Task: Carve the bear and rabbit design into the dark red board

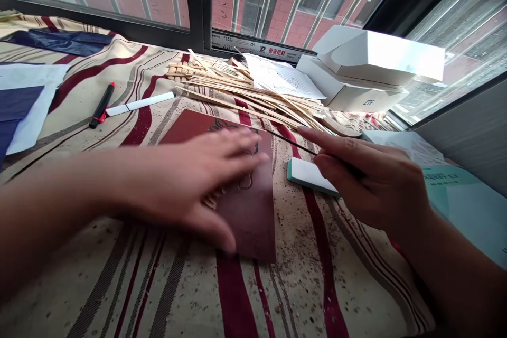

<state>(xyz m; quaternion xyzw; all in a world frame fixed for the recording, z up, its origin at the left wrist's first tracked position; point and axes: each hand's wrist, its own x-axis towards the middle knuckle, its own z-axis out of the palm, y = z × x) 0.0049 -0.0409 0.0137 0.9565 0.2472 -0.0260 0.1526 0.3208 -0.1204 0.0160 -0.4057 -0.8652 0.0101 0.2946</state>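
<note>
A reddish-brown flat sheet (253,227) lies on the striped cloth, with a curly outline design (245,180) in dark and pale lines on it. My left hand (198,169), slightly blurred, is spread over the sheet with fingers apart. It covers much of the design, and I cannot tell whether the palm touches. My right hand (372,179) pinches a slim dark tool (291,141), whose thin end points left toward the sheet's upper right edge. Below that hand, partly hidden by it, rests a white and green block (312,175).
Small crumbs litter the striped cloth (301,285). Thin wooden strips (237,87) and a printed paper (283,76) lie by the window. White boxes (368,63) stand back right, a pale green package (455,185) at right. A black-red marker (103,105) and white stick (140,103) lie left.
</note>
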